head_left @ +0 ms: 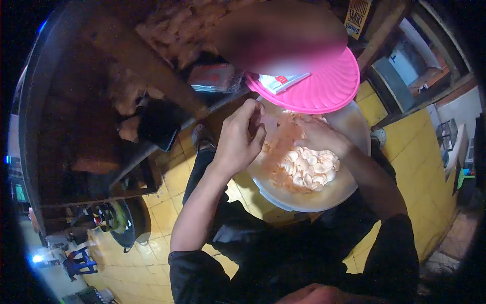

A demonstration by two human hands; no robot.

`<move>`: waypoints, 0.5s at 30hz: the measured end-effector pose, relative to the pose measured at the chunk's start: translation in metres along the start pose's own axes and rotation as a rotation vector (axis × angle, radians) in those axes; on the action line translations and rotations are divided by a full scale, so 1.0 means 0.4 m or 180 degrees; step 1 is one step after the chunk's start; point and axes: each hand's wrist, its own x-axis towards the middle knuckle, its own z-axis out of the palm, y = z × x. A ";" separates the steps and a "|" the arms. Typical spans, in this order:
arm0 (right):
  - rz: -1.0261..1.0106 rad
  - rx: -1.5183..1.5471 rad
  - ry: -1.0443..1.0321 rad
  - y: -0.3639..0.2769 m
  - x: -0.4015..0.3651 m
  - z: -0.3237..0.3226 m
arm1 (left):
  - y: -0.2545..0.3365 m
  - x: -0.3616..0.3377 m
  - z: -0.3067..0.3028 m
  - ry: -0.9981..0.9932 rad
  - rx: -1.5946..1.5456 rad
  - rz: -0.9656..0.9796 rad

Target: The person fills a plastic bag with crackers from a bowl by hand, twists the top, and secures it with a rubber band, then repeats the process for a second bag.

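Observation:
Between my knees sits a wide, pale round basin [283, 201]. In it lie a heap of pale, thin round pieces [311, 167] and a patch of orange-brown powder or coating [278, 169]. My left hand [243, 134] is above the basin's left rim, its fingers curled towards the thumb; what they hold, if anything, is hidden. My right hand [324, 136] reaches over the basin, fingers stretched out and low over the coated pieces at the far side; the fingertips are blurred.
Beyond the basin is a pink fluted plastic tray or lid [329, 86] with a white packet [281, 82] on it. Plastic-wrapped packs [212, 77] lie left of it. A wooden frame [167, 66] stands at left, a dark wok-like pan [132, 228] on the yellow tiled floor [152, 258].

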 end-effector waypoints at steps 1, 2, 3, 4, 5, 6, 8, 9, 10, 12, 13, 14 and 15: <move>-0.0010 -0.0019 -0.0008 0.046 0.026 0.044 | -0.012 0.000 0.004 0.0084 0.0043 0.0190; 0.0040 -0.0365 -0.0099 0.090 0.055 0.083 | -0.023 0.002 0.007 0.0167 0.0091 0.0383; 0.0084 -0.0707 -0.0188 0.086 0.071 0.081 | -0.035 0.005 0.011 0.0187 0.0092 0.0381; 0.0066 -0.0716 -0.0191 0.083 0.071 0.079 | -0.047 0.008 0.016 0.0247 0.0141 0.0643; 0.0366 -0.0953 -0.0857 0.082 0.064 0.078 | -0.054 0.009 0.019 0.0305 0.0196 0.0911; 0.0678 -0.1178 -0.1526 0.068 0.052 0.075 | -0.057 0.008 0.020 0.0311 0.0201 0.0910; 0.0799 -0.1077 -0.1514 0.045 0.013 0.089 | -0.061 0.008 0.026 0.0200 0.0180 0.0998; 0.0897 -0.0713 -0.2032 0.003 -0.004 0.054 | -0.064 0.010 0.029 0.0199 0.0172 0.0995; 0.0994 -0.0337 -0.2543 -0.035 -0.019 0.028 | -0.066 0.012 0.032 0.0046 0.0091 0.1008; 0.0794 -0.0374 -0.2782 -0.090 -0.044 0.017 | -0.063 0.014 0.041 -0.0113 0.0009 0.1031; 0.0495 -0.0643 -0.2659 -0.061 -0.050 0.108 | -0.054 0.011 0.046 -0.0201 -0.0023 0.0832; 0.0505 -0.0629 -0.2656 -0.045 -0.065 0.147 | -0.047 0.011 0.050 -0.0295 -0.0055 0.0634; 0.0050 -0.0482 -0.2252 -0.051 -0.079 0.153 | -0.048 0.014 0.057 -0.0317 -0.0056 0.0632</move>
